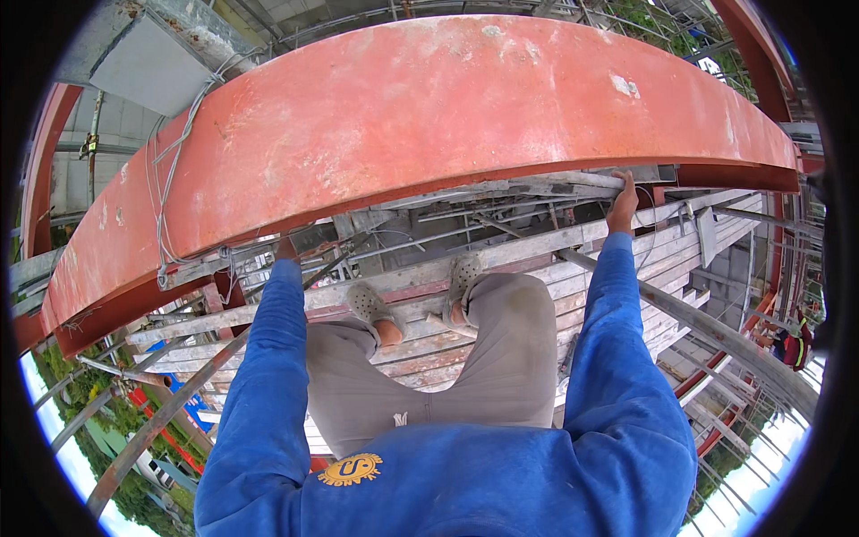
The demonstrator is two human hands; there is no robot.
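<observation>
A big red steel beam point(403, 107) spans the view in front of me, its paint scuffed with pale patches. My right hand point(624, 208) is up at the beam's lower edge, fingers curled at the end of a pale grey bar point(573, 182) that runs leftward beneath the beam. My left hand point(285, 247) reaches to the same lower edge farther left; its fingers are hidden there, so what it touches does not show. Between my arms are my feet in grey clogs point(365, 302), on a platform of worn planks point(420, 345).
Thin wire point(167, 192) hangs looped over the beam's left part. Scaffold pipes slant past on both sides, one at left point(170, 413) and one at right point(707, 331). Gaps between planks and beam show lower scaffolding. Another person point(795, 345) is at far right.
</observation>
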